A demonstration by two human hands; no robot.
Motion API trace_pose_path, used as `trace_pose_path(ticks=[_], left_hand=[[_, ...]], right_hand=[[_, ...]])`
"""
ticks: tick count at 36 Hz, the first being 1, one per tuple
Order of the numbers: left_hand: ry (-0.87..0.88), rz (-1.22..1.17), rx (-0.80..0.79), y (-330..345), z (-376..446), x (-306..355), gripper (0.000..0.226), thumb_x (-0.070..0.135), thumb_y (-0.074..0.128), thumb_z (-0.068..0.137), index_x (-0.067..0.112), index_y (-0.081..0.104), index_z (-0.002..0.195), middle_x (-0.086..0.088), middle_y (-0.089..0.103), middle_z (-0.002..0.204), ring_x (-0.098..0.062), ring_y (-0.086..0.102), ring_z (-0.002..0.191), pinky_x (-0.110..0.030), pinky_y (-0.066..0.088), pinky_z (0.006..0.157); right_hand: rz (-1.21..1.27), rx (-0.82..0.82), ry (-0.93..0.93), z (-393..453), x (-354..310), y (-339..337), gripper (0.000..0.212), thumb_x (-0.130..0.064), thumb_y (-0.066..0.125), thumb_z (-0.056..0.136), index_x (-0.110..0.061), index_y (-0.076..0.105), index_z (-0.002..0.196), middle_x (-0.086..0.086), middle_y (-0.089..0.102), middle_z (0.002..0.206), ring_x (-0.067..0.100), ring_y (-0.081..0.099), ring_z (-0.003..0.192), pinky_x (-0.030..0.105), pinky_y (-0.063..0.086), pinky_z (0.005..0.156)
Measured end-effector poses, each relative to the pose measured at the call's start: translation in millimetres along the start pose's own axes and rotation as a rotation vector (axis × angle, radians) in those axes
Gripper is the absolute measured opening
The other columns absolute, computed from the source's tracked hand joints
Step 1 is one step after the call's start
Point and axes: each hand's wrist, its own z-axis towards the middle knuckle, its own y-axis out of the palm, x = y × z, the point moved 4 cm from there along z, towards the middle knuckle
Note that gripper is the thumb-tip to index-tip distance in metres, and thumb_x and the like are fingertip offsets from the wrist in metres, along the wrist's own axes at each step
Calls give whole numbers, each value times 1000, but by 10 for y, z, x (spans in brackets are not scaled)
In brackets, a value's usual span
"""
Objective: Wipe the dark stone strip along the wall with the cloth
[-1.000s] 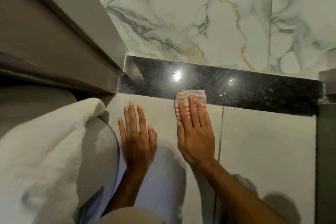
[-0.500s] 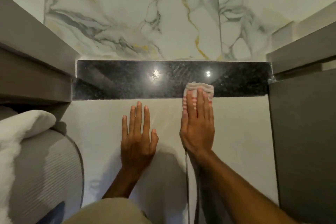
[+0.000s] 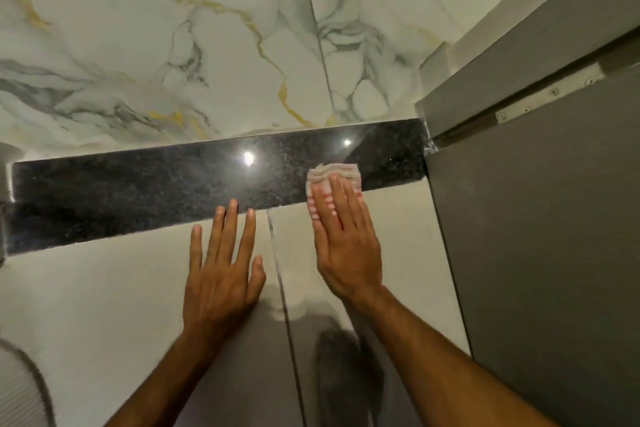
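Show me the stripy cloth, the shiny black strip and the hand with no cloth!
cloth (image 3: pixel 333 173): head view, on its bunched top edge.
dark stone strip (image 3: pixel 138 184): head view, on the bare middle of its left half.
left hand (image 3: pixel 221 274): head view, on the back of the hand.

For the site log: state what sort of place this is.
Probably a tiled bathroom or washroom: glossy marble-look wall tiles, a polished dark stone strip along their base, and a grey door panel with a screwed metal hinge plate at the right.

Glossy speckled stone strip, woven cloth
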Motion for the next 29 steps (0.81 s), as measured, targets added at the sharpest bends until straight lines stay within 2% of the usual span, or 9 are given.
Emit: trace_pose_path(ticks=[4, 6, 9, 11, 17, 19, 23, 25, 29], left_hand=[[-11, 23, 22, 15, 26, -10, 78, 41, 35, 105, 13, 17, 175, -16, 6, 185, -36, 11, 171, -54, -5, 139], [-20, 33, 30, 42, 32, -7, 81, 41, 37, 104, 15, 11, 176, -16, 5, 185, -35, 8, 171, -52, -7, 139], [-44, 61, 47, 64, 46, 5, 84, 43, 36, 103, 18, 5, 176, -17, 4, 185, -37, 10, 171, -49, -11, 139], [-61, 64, 38, 58, 71, 4, 84, 44, 35, 102, 16, 7, 176, -18, 5, 185, -38, 10, 170, -48, -11, 139], [9, 21, 32, 4, 188, 201, 76, 40, 37, 104, 7, 28, 172, -23, 17, 182, -41, 19, 168, -58, 10, 136], [20, 20, 33, 15, 207, 233, 75, 38, 37, 104, 7, 27, 172, -22, 17, 182, -41, 19, 168, -63, 16, 135], [10, 15, 62, 52, 217, 220, 76, 39, 37, 105, 8, 24, 173, -22, 16, 182, -39, 14, 170, -60, 10, 137], [6, 14, 75, 68, 219, 219, 76, 39, 37, 106, 8, 23, 173, -23, 16, 182, -39, 13, 170, -59, 9, 137], [14, 24, 83, 55, 208, 224, 76, 38, 39, 106, 8, 23, 173, -24, 17, 182, -40, 14, 170, -57, 7, 138]], right_hand=[[2, 143, 403, 583, 168, -89, 62, -36, 30, 120, -12, 20, 177, 12, 20, 185, 31, 17, 174, 51, 26, 141], [-9, 113, 341, 930, 57, -75, 62, -35, 24, 121, -11, 16, 177, 14, 14, 186, 32, 11, 175, 51, 20, 142], [-42, 32, -59, 1124, -238, 3, 63, -34, 23, 120, -14, 8, 178, 15, 4, 187, 32, 4, 175, 51, 14, 143], [-20, -27, -188, 930, -290, 40, 64, -37, 21, 120, -17, 7, 178, 10, 0, 188, 28, 0, 176, 50, 14, 142], [27, -6, 81, -3, 292, -93, 65, -45, 23, 118, -24, 12, 178, 1, 9, 188, 20, 5, 176, 44, 20, 143], [23, 16, 210, 100, 500, -129, 65, -44, 23, 118, -21, 14, 178, 3, 12, 188, 22, 8, 176, 44, 22, 142], [34, 172, 420, 790, 654, -190, 62, -31, 41, 119, -18, 17, 175, 16, 26, 183, 36, 23, 172, 54, 30, 139], [16, 127, 406, 1116, 620, -156, 60, -30, 35, 120, -14, 18, 176, 17, 21, 184, 37, 17, 173, 54, 24, 141], [5, 21, 136, 890, 458, -131, 61, -31, 30, 121, -20, 11, 178, 5, 7, 188, 26, 4, 176, 45, 11, 144]])
